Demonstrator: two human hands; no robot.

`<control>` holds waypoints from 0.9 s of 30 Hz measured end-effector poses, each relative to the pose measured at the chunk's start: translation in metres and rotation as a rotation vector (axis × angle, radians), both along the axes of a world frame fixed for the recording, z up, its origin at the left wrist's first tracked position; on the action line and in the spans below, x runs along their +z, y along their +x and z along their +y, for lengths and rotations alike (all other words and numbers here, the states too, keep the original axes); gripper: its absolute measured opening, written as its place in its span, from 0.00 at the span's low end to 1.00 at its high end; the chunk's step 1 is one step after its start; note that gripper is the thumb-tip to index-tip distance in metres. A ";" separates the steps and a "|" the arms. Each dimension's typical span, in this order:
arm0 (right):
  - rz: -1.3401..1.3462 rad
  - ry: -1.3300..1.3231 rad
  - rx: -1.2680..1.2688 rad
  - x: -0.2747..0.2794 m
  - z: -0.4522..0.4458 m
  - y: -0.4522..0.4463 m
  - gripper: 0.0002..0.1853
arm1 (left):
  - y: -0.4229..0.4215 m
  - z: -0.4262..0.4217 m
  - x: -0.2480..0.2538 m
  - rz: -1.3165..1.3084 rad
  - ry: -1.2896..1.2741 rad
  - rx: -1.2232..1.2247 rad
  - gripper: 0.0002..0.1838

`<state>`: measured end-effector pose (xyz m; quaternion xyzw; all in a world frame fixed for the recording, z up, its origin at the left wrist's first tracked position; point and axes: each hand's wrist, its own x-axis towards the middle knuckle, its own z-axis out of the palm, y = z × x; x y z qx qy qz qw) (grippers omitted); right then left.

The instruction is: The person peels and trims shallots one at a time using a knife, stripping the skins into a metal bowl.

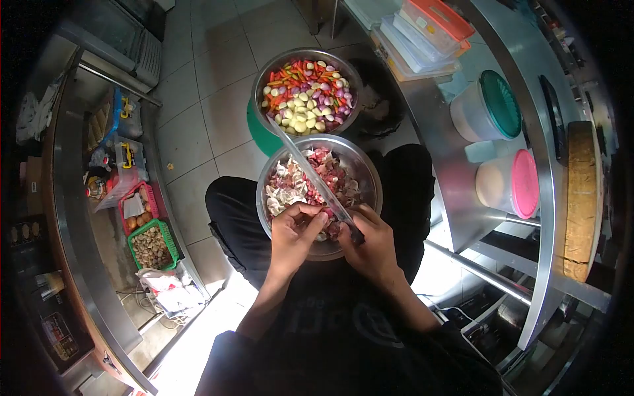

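Observation:
A steel bowl (374, 173) sits between my knees, holding garlic skins (285, 185) and small reddish shallots or peels. Over it, my left hand (295, 232) pinches a small pinkish shallot (326, 212). My right hand (371, 241) is wrapped round the handle of a long knife (307, 169), whose blade points up and left across the bowl, close to the shallot. Just beyond stands a second steel bowl (259, 72) with red and orange chillies (297, 71), peeled garlic (300, 115) and purple shallots (339, 99).
Under the second bowl a green round surface (259, 129) shows. Shelving on the left holds a green basket (174, 254), a pink basket (153, 198) and bags. On the right, a steel shelf (429, 132) carries tubs with green (500, 104) and pink lids (525, 183).

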<state>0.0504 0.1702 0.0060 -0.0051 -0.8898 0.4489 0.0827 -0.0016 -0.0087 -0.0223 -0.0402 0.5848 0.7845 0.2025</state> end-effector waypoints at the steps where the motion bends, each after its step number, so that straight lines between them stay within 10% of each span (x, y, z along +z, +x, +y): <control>1: -0.001 0.000 0.000 0.000 0.000 0.000 0.14 | 0.000 0.000 0.002 -0.005 -0.009 -0.002 0.04; 18: -0.117 0.142 -0.020 -0.007 -0.013 0.001 0.14 | 0.011 0.001 0.005 0.223 -0.231 -0.097 0.06; 27: -0.014 -0.010 -0.133 0.001 -0.015 -0.004 0.10 | 0.007 0.007 0.000 -0.205 0.304 -0.031 0.08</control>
